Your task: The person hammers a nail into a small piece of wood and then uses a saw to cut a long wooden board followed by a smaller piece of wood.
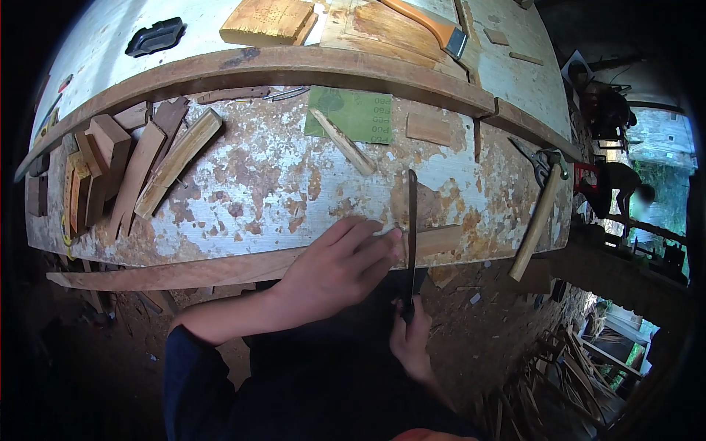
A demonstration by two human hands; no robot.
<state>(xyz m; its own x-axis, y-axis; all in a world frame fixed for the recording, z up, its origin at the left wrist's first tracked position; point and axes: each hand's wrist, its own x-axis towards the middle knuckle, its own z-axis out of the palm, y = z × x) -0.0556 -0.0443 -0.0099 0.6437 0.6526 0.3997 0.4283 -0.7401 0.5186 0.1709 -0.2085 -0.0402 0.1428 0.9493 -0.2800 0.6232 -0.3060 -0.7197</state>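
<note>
My left hand point(334, 264) presses down on a long wooden strip point(176, 275) lying along the bench's near edge, its fingers closed around the upper side. In my right hand point(412, 334), below that edge, is the black handle of a long, narrow, dark saw-like blade point(412, 213). The blade crosses the strip near its right end, just beside my left fingertips, and points away from me. Whether its edge has teeth cannot be made out. Beyond my hands lie a thin wooden stick point(343, 142) and green P60 sandpaper point(371, 110), the stick partly over the sheet.
Wood offcuts point(110, 154) crowd the bench's left side. A hammer point(535, 231) overhangs the right edge. A raised wooden rail point(294, 62) crosses the bench; behind it lie a brush point(434, 29) and a black tray point(155, 37). Another person point(625, 184) bends over at far right.
</note>
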